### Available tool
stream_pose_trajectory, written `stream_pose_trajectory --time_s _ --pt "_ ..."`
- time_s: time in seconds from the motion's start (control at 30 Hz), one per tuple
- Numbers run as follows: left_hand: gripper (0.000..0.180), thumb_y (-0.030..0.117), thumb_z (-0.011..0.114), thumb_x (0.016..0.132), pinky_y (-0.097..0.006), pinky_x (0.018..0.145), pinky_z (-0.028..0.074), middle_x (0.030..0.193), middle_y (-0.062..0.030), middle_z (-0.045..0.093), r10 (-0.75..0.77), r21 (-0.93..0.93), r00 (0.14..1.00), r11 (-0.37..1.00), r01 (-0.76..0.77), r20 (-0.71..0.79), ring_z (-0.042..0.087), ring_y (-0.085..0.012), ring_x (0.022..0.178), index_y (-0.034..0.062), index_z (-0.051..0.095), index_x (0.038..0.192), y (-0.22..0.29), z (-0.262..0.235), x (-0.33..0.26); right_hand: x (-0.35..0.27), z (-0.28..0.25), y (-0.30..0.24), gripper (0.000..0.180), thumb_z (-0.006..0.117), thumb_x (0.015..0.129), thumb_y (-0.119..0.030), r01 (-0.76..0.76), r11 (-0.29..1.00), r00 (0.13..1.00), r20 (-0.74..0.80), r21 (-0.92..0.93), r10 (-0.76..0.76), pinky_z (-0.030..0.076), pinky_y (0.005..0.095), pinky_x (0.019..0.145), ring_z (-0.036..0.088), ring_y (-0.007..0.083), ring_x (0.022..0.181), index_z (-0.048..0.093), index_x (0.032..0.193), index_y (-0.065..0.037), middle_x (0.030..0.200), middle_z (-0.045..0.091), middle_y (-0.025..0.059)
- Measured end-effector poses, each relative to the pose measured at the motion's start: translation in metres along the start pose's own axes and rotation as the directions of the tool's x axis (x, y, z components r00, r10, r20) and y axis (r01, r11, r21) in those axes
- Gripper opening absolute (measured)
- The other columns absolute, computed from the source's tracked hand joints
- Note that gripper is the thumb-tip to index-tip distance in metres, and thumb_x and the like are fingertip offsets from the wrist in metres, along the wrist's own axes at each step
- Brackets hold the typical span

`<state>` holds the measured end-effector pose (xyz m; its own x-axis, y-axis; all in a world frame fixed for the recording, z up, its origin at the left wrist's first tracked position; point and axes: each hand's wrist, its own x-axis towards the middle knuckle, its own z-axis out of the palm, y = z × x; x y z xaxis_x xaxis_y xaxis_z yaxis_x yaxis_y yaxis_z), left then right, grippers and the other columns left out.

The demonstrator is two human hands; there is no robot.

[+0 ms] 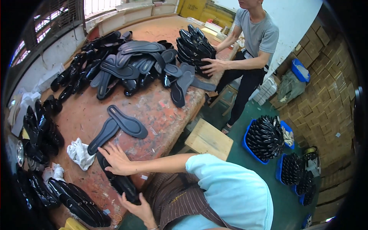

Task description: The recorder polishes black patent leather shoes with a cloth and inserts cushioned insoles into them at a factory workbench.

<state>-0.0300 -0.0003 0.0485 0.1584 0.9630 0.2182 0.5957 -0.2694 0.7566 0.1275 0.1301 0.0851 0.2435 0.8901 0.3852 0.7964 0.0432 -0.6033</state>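
Head view. Grips the near end of a black shoe (124, 185) with the left hand (138, 209) at the edge of the counter (164, 135); covers the far end with the right hand (118, 161), fingers spread. Just beyond the right hand, crossed dark insoles (131, 125); beside it, a white cloth (81, 154). Well beyond, between a co-worker's hands (214, 66), stacked black shoes (191, 49).

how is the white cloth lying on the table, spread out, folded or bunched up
Bunched up: the white cloth sits on the table as a crumpled heap with raised creases, neither flat nor neatly squared.

Daylight glares at the window (100, 6), edges bowing.
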Motion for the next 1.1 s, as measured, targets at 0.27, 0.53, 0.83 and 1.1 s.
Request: stream_pose_trajectory --time_s 0.27,0.53,0.83,1.1 --pt "0.117 0.035 0.088 0.068 -0.051 0.118 0.012 0.156 -0.026 0.02 -0.042 0.024 0.976 0.999 0.048 -0.216 0.019 -0.0391 0.146 -0.0043 0.015 0.151 -0.017 0.047 -0.007 -0.059 -0.064 -0.028 0.047 0.068 0.07 -0.011 0.403 0.906 0.708 0.583 0.13 -0.399 0.03 0.0477 0.115 0.052 0.0343 0.125 0.058 0.114 0.002 0.126 0.059 0.0181" --pt "0.119 0.034 0.082 0.072 -0.063 0.113 -0.011 0.153 -0.0271 0.032 0.007 0.02 0.985 1.0 -0.004 -0.17 0.027 -0.0395 0.145 -0.0069 0.003 0.152 -0.013 0.056 0.004 -0.013 0.021 -0.009 0.043 0.058 0.079 -0.012 0.392 0.889 0.733 0.665 -0.236 -0.146 0.027 0.051 0.115 0.056 0.0349 0.119 0.056 0.117 0.008 0.115 0.062 0.0232" --pt "0.12 0.033 0.082 0.07 -0.064 0.113 -0.012 0.147 -0.0278 0.042 -0.013 0.055 0.984 0.998 0.023 -0.177 0.034 -0.0399 0.142 -0.009 0.003 0.151 -0.008 0.049 0.005 -0.003 0.026 -0.006 0.014 0.053 0.08 0.001 0.421 0.871 0.787 0.579 -0.252 -0.213 0.024 0.052 0.117 0.064 0.0319 0.096 0.057 0.094 0.002 0.092 0.063 0.0174" --pt "0.124 0.04 0.083 0.068 -0.067 0.112 -0.009 0.149 -0.0282 0.038 -0.052 0.075 0.978 0.995 0.069 -0.202 0.032 -0.0393 0.143 -0.0084 0.003 0.151 -0.011 0.055 0.004 -0.033 0.015 -0.01 0.049 0.055 0.08 -0.006 0.523 0.831 0.752 0.561 -0.187 -0.347 0.022 0.0575 0.115 0.055 0.0426 0.118 0.049 0.125 0.014 0.121 0.056 0.0305"
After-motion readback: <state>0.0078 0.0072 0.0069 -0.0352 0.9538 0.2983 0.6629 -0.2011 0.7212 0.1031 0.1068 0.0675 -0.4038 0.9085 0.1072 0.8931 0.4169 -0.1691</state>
